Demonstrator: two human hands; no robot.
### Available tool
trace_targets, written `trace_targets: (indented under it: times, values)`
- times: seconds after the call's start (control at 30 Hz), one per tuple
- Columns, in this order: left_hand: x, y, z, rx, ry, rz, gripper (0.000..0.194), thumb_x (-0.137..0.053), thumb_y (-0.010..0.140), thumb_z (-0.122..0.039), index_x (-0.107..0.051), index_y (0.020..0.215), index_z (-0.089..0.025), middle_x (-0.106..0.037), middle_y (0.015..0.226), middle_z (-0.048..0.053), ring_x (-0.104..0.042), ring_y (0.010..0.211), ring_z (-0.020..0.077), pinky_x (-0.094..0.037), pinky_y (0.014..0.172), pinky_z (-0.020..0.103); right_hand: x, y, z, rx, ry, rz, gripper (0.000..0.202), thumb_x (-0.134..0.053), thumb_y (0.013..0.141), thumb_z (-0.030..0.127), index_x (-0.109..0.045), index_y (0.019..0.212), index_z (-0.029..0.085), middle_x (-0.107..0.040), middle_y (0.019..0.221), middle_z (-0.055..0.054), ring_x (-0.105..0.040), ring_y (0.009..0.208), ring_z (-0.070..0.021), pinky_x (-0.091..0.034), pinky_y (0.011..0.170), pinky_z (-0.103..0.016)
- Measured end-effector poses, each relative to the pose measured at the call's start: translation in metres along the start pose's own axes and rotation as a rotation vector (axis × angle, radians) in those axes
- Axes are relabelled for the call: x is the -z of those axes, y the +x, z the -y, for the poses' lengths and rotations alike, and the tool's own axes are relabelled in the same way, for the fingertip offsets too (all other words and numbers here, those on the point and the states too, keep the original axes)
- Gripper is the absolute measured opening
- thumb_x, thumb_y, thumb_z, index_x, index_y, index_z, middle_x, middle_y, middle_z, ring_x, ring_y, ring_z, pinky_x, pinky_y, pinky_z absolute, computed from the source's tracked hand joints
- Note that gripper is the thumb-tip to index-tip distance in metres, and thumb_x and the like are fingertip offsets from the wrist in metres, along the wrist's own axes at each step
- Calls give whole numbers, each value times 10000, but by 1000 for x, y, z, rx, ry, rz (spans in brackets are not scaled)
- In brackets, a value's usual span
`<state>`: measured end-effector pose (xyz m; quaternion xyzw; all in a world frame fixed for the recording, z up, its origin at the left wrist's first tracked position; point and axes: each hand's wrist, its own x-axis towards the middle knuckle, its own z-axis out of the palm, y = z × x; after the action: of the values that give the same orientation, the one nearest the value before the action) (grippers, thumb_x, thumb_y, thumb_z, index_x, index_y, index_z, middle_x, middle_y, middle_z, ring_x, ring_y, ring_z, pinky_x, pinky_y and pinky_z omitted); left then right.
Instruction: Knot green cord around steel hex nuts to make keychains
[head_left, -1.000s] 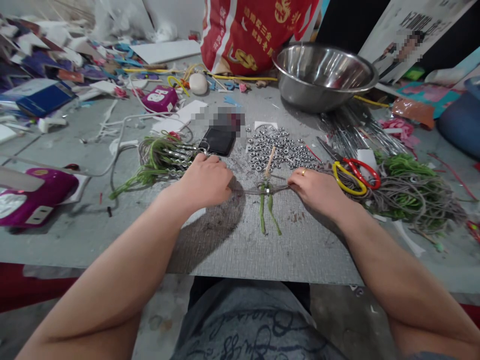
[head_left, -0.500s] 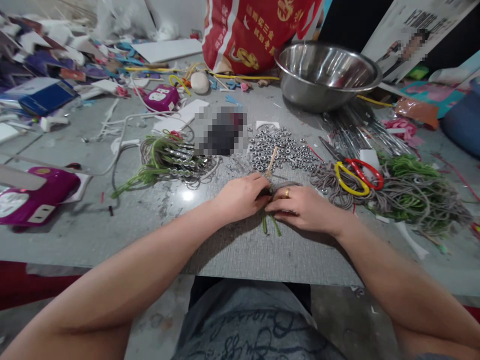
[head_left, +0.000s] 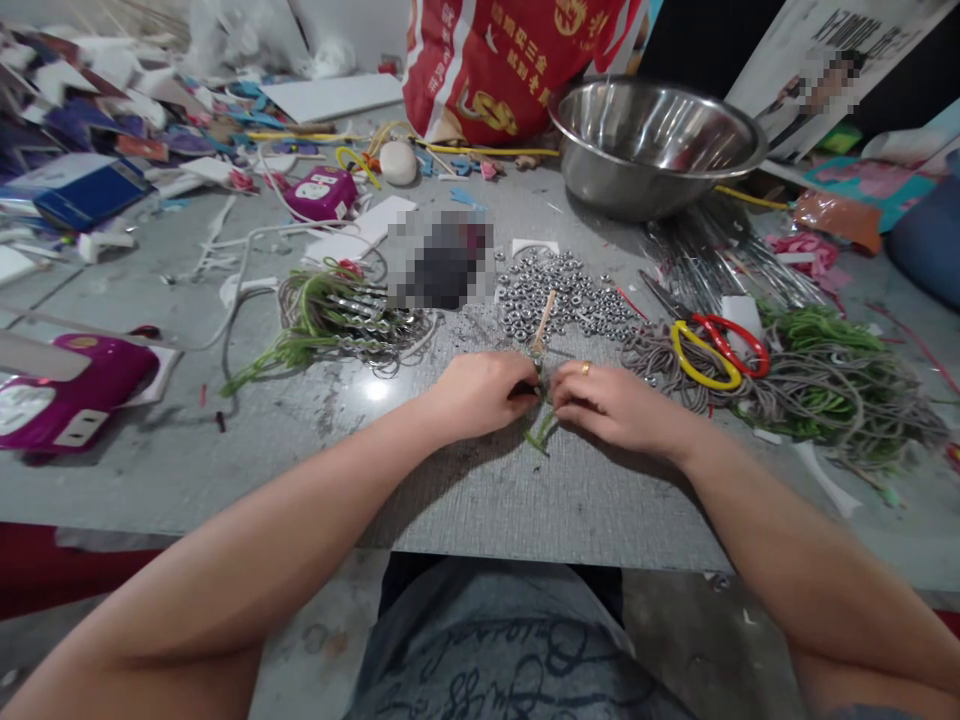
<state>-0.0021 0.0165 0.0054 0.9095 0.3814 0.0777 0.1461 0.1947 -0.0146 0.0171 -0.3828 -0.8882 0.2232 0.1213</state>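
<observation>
Close to the table's front, my left hand is closed, its thumb and fingers pinching a green cord whose ends hang toward me. My right hand, with a gold ring, faces it with curled fingers pinched on the cord's other side. Just beyond the fingertips a thin wooden stick points away over a pile of silver metal nuts or beads. Right of my hands lie scissors with yellow and red handles, on a heap of grey and green cords.
Finished-looking corded strands with metal pieces lie to the left. A steel bowl and a red bag stand at the back. Purple power sockets with a white cable sit at left. Scraps cover the far left.
My right hand has moved slightly right, so a gap now shows between the hands. The green cord ends have shifted and crossed. The left hand stays nearly in place.
</observation>
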Motion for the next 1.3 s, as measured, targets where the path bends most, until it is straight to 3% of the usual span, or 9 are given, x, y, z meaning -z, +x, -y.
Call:
trace_targets:
  times: [0.17, 0.23, 0.57, 0.9, 1.1, 1.3]
  values:
    - [1, 0, 1, 9, 17, 16, 207, -514, 799, -333, -626, 923, -211, -662, 803, 22, -609, 755, 183, -398, 590, 270, -10, 4, -5, -229, 316, -372, 103, -488, 852, 267, -530, 813, 180, -584, 733, -4, -519, 629, -113, -400, 582, -249]
    - [0, 0, 0, 19, 23, 22, 249, -517, 807, -396, -626, 932, -211, -665, 823, 29, -610, 780, 190, -408, 604, 273, -16, 7, -5, -264, 383, -442, 129, -485, 855, 299, -517, 817, 179, -578, 718, 1, -508, 604, -104, -392, 560, -240]
    - [-2, 1, 0, 51, 19, 26, 219, -512, 828, -356, -653, 934, -227, -676, 845, 13, -613, 818, 179, -424, 642, 259, -25, 14, -3, -215, 160, -388, 166, -486, 864, 322, -571, 831, 183, -622, 709, 0, -538, 605, -113, -373, 568, -231]
    - [-2, 1, 1, 44, -5, 21, 207, -525, 823, -352, -663, 911, -226, -690, 861, 7, -619, 819, 175, -415, 648, 257, -25, 14, -7, -124, -183, -263, 199, -441, 876, 230, -631, 883, 171, -648, 868, -61, -587, 789, -168, -408, 683, -277]
    - [-1, 1, 0, 69, 4, 39, 183, -510, 830, -325, -651, 902, -234, -686, 860, 1, -617, 818, 175, -414, 636, 254, -16, 9, -5, -70, -208, -197, 173, -503, 838, 267, -634, 896, 170, -623, 925, -72, -572, 835, -189, -407, 747, -323]
    - [-2, 1, 0, 46, 46, 23, 176, -505, 841, -323, -642, 887, -222, -683, 858, 10, -615, 826, 178, -425, 643, 257, -16, 12, -6, -50, -216, -174, 147, -486, 846, 229, -602, 775, 171, -608, 940, -75, -558, 864, -194, -387, 768, -335]
